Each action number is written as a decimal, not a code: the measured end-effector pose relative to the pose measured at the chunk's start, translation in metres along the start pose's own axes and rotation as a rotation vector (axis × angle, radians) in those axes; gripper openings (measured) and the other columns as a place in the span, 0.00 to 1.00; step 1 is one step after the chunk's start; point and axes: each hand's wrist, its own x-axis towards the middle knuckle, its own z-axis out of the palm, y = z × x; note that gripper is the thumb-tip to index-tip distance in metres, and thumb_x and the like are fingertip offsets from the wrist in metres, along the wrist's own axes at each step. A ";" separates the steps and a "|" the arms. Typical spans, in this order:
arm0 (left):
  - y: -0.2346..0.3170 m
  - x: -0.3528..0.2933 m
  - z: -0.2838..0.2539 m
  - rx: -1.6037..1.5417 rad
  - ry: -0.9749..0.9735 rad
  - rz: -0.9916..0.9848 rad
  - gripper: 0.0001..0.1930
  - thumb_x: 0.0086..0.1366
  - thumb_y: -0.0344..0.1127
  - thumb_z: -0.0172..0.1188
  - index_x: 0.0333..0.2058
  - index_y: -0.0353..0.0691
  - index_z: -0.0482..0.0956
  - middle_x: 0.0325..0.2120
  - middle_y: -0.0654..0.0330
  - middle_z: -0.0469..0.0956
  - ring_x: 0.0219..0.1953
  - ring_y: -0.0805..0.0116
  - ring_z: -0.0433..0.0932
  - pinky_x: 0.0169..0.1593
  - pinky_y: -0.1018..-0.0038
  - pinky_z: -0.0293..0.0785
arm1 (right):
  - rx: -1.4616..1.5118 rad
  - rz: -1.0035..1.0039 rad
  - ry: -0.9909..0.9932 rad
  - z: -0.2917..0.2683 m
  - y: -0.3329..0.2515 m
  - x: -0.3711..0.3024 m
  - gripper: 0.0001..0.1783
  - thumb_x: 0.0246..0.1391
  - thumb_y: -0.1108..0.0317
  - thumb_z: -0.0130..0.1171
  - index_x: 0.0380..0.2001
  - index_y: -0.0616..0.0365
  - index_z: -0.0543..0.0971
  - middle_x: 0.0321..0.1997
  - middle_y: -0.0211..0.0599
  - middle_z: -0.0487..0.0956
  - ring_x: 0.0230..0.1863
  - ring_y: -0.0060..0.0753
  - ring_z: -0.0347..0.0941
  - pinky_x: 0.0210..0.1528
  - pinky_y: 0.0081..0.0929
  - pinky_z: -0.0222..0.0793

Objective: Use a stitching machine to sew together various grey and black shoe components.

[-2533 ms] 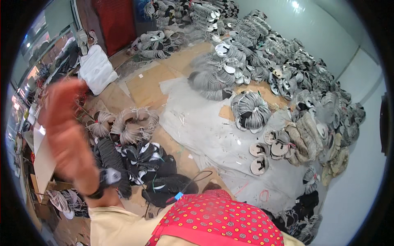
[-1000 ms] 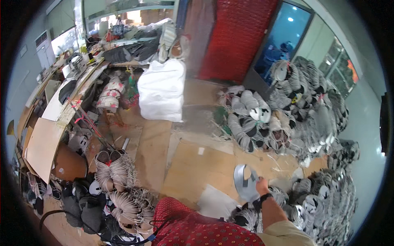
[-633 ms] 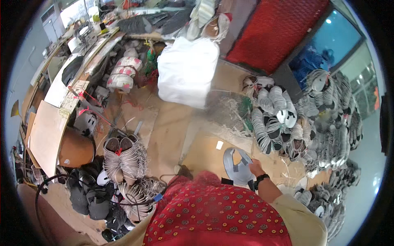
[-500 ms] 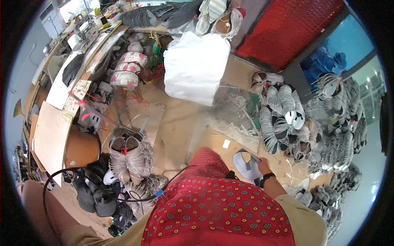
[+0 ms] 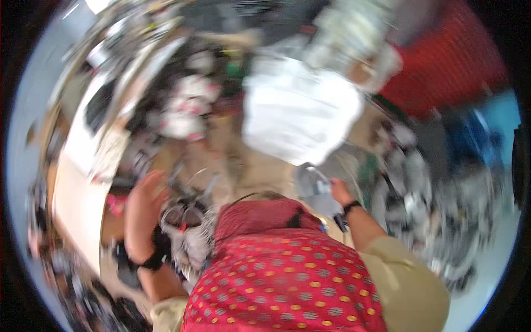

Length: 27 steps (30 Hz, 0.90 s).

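My right hand (image 5: pixel 342 193) is closed on the edge of a grey and white shoe upper (image 5: pixel 316 191), held out in front of my red patterned apron (image 5: pixel 287 276). The upper is tilted, and its far end overlaps the lower edge of a white cloth-like bundle (image 5: pixel 298 110). My left hand (image 5: pixel 149 191) is raised on the left, beside the pale table edge. Motion smears its fingers, and no object shows in it. Close by that hand stands a tied bundle of shoe uppers (image 5: pixel 196 235).
A long worktable (image 5: pixel 77 205) runs along the left, cluttered at its far end. Many grey bundled uppers (image 5: pixel 420 205) are piled on the right. A red panel (image 5: pixel 448 61) stands at the far right. Dark items (image 5: pixel 105 310) lie at the lower left. The whole view is blurred.
My right hand has lifted the shoe upper up and away from the floor on the right. My left hand has come into view from the lower left. The view has turned.
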 end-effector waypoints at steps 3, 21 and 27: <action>-0.039 0.005 -0.006 -0.074 0.048 -0.255 0.22 0.59 0.34 0.64 0.52 0.36 0.76 0.49 0.45 0.77 0.52 0.46 0.75 0.55 0.61 0.71 | 0.091 -0.117 -0.003 -0.034 -0.101 0.100 0.12 0.53 0.72 0.57 0.41 0.61 0.80 0.35 0.51 0.82 0.39 0.51 0.79 0.42 0.39 0.72; -0.199 0.109 -0.051 0.054 0.229 -0.728 0.21 0.61 0.37 0.61 0.52 0.34 0.74 0.45 0.45 0.78 0.49 0.44 0.75 0.51 0.57 0.72 | 1.014 -0.211 -0.705 -0.079 -0.563 0.325 0.13 0.63 0.70 0.54 0.47 0.66 0.77 0.42 0.32 0.81 0.40 0.23 0.76 0.44 0.23 0.72; -0.211 0.091 -0.026 0.037 0.284 -0.802 0.20 0.54 0.30 0.66 0.46 0.34 0.76 0.44 0.46 0.77 0.48 0.44 0.75 0.51 0.58 0.71 | 0.832 -0.341 -0.688 -0.022 -0.671 0.376 0.12 0.64 0.70 0.53 0.46 0.64 0.78 0.41 0.32 0.82 0.40 0.21 0.76 0.43 0.23 0.72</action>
